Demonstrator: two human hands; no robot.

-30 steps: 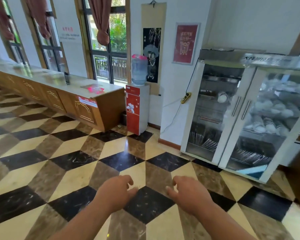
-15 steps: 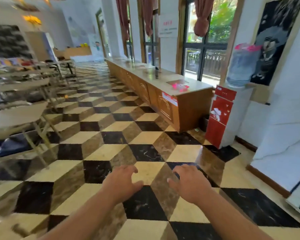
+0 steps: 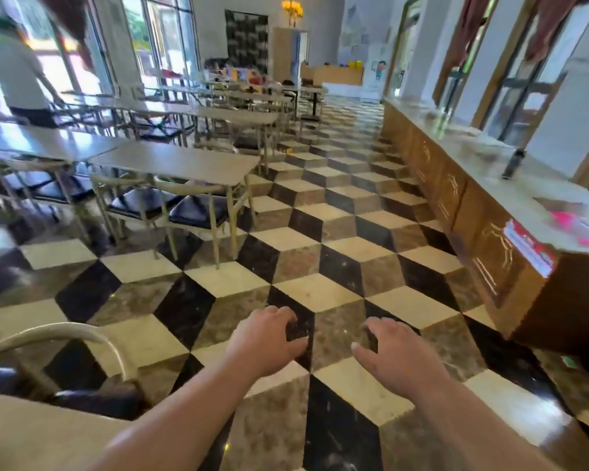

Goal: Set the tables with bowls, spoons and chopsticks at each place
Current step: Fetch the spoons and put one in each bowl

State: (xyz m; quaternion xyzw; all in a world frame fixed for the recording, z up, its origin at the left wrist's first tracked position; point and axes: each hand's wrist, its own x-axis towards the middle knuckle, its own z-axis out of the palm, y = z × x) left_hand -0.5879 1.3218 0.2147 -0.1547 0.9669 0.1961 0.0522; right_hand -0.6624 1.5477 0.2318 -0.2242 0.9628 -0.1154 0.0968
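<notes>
My left hand (image 3: 266,341) and my right hand (image 3: 398,358) hover side by side over the checkered floor, palms down, fingers loosely curled and apart, holding nothing. Rows of beige dining tables fill the left half of the room; the nearest full one (image 3: 174,163) has a bare top with dark-seated chairs (image 3: 198,212) pushed under it. The corner of another table (image 3: 31,436) shows at the bottom left. No bowls, spoons or chopsticks are visible on the near tables.
A long wooden counter (image 3: 490,212) runs along the right wall under the windows. A curved chair back (image 3: 65,334) stands at the lower left. A person in a white top (image 3: 17,69) stands at the far left. An aisle of tiled floor (image 3: 320,232) runs between tables and counter.
The view has swung left, from the glass-door cabinet and water dispenser to the dining room with its tables. Both hands stay held out in front, empty.
</notes>
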